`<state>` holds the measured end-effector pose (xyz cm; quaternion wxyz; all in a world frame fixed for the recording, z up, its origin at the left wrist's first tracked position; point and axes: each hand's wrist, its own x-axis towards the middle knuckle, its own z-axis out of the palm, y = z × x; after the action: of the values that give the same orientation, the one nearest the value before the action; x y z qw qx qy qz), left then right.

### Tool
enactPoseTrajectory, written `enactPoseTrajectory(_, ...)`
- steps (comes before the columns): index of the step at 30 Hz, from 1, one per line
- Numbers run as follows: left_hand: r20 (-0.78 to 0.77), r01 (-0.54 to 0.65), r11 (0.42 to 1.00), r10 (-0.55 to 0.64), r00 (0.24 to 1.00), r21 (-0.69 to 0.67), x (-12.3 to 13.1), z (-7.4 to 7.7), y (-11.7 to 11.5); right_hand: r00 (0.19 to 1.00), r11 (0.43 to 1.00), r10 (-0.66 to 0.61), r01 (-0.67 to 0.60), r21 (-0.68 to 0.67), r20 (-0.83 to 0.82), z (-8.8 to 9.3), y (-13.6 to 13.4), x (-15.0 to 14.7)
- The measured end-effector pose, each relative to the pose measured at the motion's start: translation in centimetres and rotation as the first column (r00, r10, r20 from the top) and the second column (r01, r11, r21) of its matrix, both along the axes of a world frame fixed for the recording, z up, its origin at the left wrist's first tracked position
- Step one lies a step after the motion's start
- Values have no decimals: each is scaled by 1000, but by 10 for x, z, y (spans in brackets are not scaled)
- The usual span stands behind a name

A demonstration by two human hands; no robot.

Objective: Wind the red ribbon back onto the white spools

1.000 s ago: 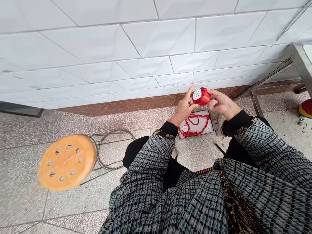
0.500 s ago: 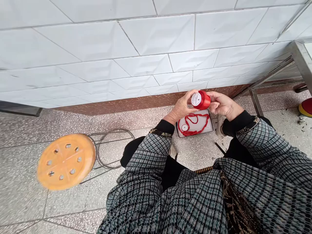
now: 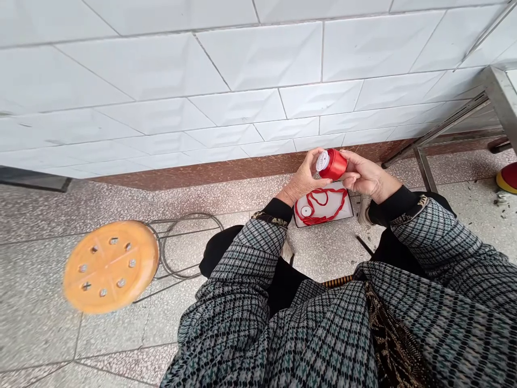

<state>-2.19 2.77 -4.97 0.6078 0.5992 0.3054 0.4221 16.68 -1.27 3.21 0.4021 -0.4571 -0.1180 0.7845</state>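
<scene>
Left hand [image 3: 302, 180]: closed around the white-faced end of a red ribbon spool [image 3: 333, 164], fingers curled up against its rim
Right hand [image 3: 369, 180]: also grasping, fingers wrapped over the far end of the same spool
Spool position: up in the air between both hands, tilted, white face toward the left, directly above the box and not touching it
Box: a flat white box [image 3: 342, 212] on the floor just below the hands, beside a shoe [image 3: 364, 210]
On the box: loose red ribbon [image 3: 321, 207] in loops, around a small white disc [image 3: 306, 212]
Sleeves: houndstooth-check fabric [image 3: 440, 242] with black cuffs, both arms reaching forward
Left side: a round orange stool seat [image 3: 110, 267] with holes, on a wire frame, well apart from the hands
Floor: speckled terrazzo tile [image 3: 113, 339]
Ahead: white wall tile [image 3: 258, 59] above brown skirting [image 3: 226, 175]
Far right: a steel table frame [image 3: 420, 167] and a red-and-yellow object [image 3: 508, 180]
</scene>
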Motion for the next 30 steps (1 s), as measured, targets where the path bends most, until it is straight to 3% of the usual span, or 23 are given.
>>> enactPoseTrajectory(5,56,-37,995,42,998,-88,4,-4,-6,976,984,-59,22,174,211,3,-10,-18)
enactPoseTrajectory(11,67,-162,967,179,982,-199,22,-8,-22,882,906,-344,222,360,321,-8,-5,-31)
enactPoseTrajectory(14,0,-264,941,270,963,-210,29,-6,-28,840,878,-418,276,392,346,-12,1,-29)
enactPoseTrajectory(18,-50,-287,950,283,958,-121,31,2,-31,815,871,-437,278,404,381,-16,5,-29)
enactPoseTrajectory(26,60,-287,928,309,949,-239,40,6,-33,781,846,-481,293,446,399,-18,7,-40)
enactPoseTrajectory(30,57,-240,934,263,963,-263,40,8,-33,764,845,-475,256,470,437,-16,7,-40)
